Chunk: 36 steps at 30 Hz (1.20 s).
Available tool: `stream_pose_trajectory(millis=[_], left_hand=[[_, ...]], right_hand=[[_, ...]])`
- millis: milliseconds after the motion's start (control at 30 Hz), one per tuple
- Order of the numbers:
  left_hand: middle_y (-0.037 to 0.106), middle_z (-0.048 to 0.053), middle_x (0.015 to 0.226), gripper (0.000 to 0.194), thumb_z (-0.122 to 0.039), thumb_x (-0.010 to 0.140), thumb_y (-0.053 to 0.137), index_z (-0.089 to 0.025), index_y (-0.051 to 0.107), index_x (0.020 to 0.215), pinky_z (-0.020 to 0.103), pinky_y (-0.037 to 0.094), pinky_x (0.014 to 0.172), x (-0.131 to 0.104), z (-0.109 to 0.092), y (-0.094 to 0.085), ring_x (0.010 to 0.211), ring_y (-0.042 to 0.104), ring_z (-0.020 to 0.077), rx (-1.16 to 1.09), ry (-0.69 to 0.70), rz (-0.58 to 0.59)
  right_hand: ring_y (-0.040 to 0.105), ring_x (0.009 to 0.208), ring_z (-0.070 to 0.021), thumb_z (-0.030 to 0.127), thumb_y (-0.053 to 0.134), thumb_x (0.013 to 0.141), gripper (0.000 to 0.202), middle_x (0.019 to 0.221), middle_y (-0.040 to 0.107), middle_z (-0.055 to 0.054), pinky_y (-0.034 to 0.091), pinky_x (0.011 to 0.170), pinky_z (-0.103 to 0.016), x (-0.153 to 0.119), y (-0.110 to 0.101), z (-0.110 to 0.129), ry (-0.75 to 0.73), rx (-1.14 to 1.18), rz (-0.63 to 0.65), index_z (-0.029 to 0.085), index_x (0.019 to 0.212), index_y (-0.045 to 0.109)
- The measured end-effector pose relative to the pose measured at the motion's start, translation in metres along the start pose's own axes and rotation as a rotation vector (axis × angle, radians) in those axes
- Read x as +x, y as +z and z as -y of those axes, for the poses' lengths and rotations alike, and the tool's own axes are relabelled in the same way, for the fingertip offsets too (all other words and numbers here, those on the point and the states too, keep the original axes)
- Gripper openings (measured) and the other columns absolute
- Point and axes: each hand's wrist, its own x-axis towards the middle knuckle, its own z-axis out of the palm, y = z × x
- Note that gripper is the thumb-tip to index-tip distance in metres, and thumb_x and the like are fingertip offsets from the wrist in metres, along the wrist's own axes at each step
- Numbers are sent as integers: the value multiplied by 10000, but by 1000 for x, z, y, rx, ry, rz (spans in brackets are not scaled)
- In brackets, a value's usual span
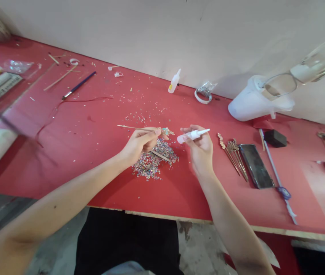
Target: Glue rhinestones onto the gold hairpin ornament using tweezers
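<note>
My left hand [143,143] is closed on a hairpin whose ornate metal head [166,132] shows light blue pieces, just past my fingertips; its thin shaft points left. Below that hand lies a pile of small multicoloured chips [148,164], with a thin flat stick [161,156] across it. To the right of the pile, my right hand [198,145] holds a small white glue bottle [192,135], its nozzle pointing right. The bottle and the hairpin are apart.
A second glue bottle [174,81] stands near the wall. Right of my hands lie metal hairpins [234,156], a phone [256,166] and a black block [275,138]. A white container [248,99] tilts behind them. A brush [79,85] lies on the red table [108,114].
</note>
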Motion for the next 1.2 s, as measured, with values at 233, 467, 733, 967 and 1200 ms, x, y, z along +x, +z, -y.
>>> stream_pose_trajectory(millis=[233,467,733,967,1200], left_hand=[[149,-66,541,250,-312,929,471,-181,621,778,222,186,371,7,-6,-6,420,143,77,-401,-84,-163],[270,-53,551,283,-220,942,467,-110,665,773,162,309,415,8,-6,-5,442,306,43,-746,-55,-155],[509,8,641,294,-257,929,490,-149,651,708,244,505,751,8,-12,0,646,551,97,-834,-32,-210],[512,5,632,283,-275,913,509,-162,640,690,268,505,758,6,-14,1,646,554,110,-828,-47,-207],[528,8,643,278,-266,915,512,-166,653,697,272,486,796,5,-11,4,688,562,118,-780,-7,-184]], right_hand=[[635,1116,-204,301,743,750,444,1200,657,-88,518,961,-417,4,-1,-9,-92,-225,127,235,1147,554],[560,1190,-242,290,655,840,428,1258,545,-102,507,963,-475,-4,-1,11,-543,-442,-195,261,1239,502],[626,818,-175,200,551,915,115,872,669,-53,535,749,-327,-29,13,22,-632,-838,620,211,988,639],[623,898,-208,255,537,934,167,943,684,-92,532,802,-357,-30,19,9,-613,-973,700,167,1018,652],[605,859,-201,212,554,909,95,888,663,-76,520,775,-350,-30,20,17,-592,-881,616,187,927,644]])
